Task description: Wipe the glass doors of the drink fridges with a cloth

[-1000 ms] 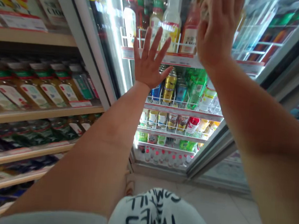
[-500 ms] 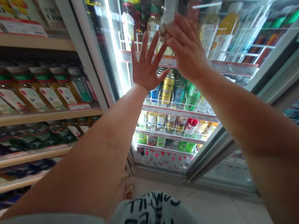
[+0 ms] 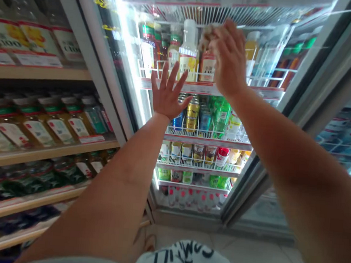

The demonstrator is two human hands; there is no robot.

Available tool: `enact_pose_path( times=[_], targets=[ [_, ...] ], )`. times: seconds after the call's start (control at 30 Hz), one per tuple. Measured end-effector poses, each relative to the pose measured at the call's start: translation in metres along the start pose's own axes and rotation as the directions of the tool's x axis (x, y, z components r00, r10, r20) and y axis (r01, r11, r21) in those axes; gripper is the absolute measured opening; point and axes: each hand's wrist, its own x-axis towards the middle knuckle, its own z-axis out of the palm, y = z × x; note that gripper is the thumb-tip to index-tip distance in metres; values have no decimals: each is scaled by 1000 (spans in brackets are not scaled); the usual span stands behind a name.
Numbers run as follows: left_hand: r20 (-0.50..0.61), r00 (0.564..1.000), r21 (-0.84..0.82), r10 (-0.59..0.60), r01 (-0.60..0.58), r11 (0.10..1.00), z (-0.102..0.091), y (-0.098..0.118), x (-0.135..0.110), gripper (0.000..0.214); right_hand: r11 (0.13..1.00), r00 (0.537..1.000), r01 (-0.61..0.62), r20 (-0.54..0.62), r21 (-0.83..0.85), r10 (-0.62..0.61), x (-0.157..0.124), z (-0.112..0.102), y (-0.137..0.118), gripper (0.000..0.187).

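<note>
My left hand point(image 3: 167, 96) has its fingers spread wide in front of the drinks fridge, below a clear bottle with a yellow label point(image 3: 188, 55). Whether its palm touches glass I cannot tell. My right hand point(image 3: 230, 58) is raised higher, its fingers bent over a crumpled beige, cloth-like wad point(image 3: 209, 36), which is blurred. Behind that wad is a bottle with a red label point(image 3: 207, 67), partly hidden by the hand. A gold can point(image 3: 192, 117) stands on the shelf below, just right of my left thumb.
Shelves of juice bottles point(image 3: 59, 124) run along the left. The fridge's metal frame point(image 3: 315, 86) rises at the right. Lower fridge shelves hold cans and green bottles point(image 3: 221, 115). Pale floor tiles point(image 3: 245, 250) lie below.
The view has tilted upward, so the shelves sit lower in it. My right hand has moved up and right across the bottles with the beige wad. My left hand stays spread near the same shelf.
</note>
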Motion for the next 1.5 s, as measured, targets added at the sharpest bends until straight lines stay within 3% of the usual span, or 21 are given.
enact_pose_path(
  times=[0.07, 0.1, 0.17, 0.23, 0.3, 0.4, 0.5, 0.63, 0.67, 0.77, 0.83, 0.87, 0.93, 1.03, 1.13, 1.2, 1.23, 1.3, 1.4, 1.43, 1.5],
  targets=[
    [-4, 1000, -9, 12, -12, 1000, -3, 2, -1, 77, 994, 990, -104, -96, -18, 102, -4, 0, -1, 39],
    [-8, 1000, 2, 20, -20, 1000, -4, 2, -2, 76, 996, 993, -93, -79, -2, 93, -11, 0, -6, 40],
    [-29, 999, 34, 38, -37, 999, -2, 1, -2, 75, 996, 997, 31, 71, 82, -37, -29, 1, -20, 40],
    [-53, 997, 56, 51, -48, 997, 2, 0, -1, 74, 965, 944, 164, 252, 204, -214, -46, 0, -30, 39],
    [-71, 996, 67, 62, -58, 996, 8, -3, 0, 77, 948, 914, 183, 310, 260, -261, -53, -2, -30, 39],
    [-81, 994, 83, 71, -65, 994, 10, -5, 0, 82, 978, 984, 32, 168, 207, -68, -50, -5, -15, 41],
    [-44, 998, 57, 54, -51, 997, 5, -2, -1, 77, 982, 996, -66, 73, 178, 54, -53, -6, -11, 42],
    [-26, 999, 46, 35, -34, 998, -1, 1, -2, 75, 962, 929, 122, 312, 246, -197, -61, -11, -20, 37],
    [-28, 999, 47, 36, -35, 998, -2, 1, -2, 76, 959, 921, 143, 323, 243, -219, -59, -13, -19, 37],
    [-24, 998, 16, 50, -50, 999, -2, 1, -2, 77, 987, 985, 60, 153, 152, -83, -49, -16, -8, 37],
    [-10, 998, -29, 60, -60, 998, -1, -1, -1, 80, 993, 1000, -14, 26, 120, 11, -47, -13, -4, 38],
    [-6, 998, -50, 61, -61, 997, 0, -2, 0, 82, 991, 1000, -5, 23, 134, 2, -49, -11, -5, 39],
    [3, 999, -75, 53, -52, 996, 2, -4, 1, 87, 969, 981, 114, 127, 217, -144, -56, -6, -10, 38],
    [3, 999, -75, 35, -35, 997, 5, -5, 2, 90, 913, 906, 246, 257, 324, -335, -56, -5, -12, 35],
    [3, 999, -72, 51, -51, 996, 2, -3, 0, 84, 980, 988, 83, 113, 180, -104, -38, -8, -1, 36],
    [9, 998, -60, 55, -54, 997, -1, -2, -1, 83, 993, 998, -58, -15, 98, 60, -30, -7, 3, 38],
    [12, 999, -53, 50, -49, 997, -2, -1, -1, 84, 994, 997, -64, -28, 91, 67, -30, -6, 2, 39],
    [14, 999, -37, 43, -42, 998, -3, 0, -1, 85, 986, 993, 83, 69, 143, -93, -35, -4, -3, 40],
    [-6, 998, -1, 61, -61, 998, -2, 0, -1, 81, 916, 902, 313, 224, 250, -369, -39, -4, -7, 37],
    [-12, 998, 15, 69, -69, 998, -2, -1, -2, 80, 917, 900, 318, 226, 241, -372, -36, -5, -5, 36],
    [-15, 997, 22, 75, -75, 997, -2, -1, -2, 79, 962, 959, 216, 150, 168, -242, -25, -6, 3, 39]
  ],
)
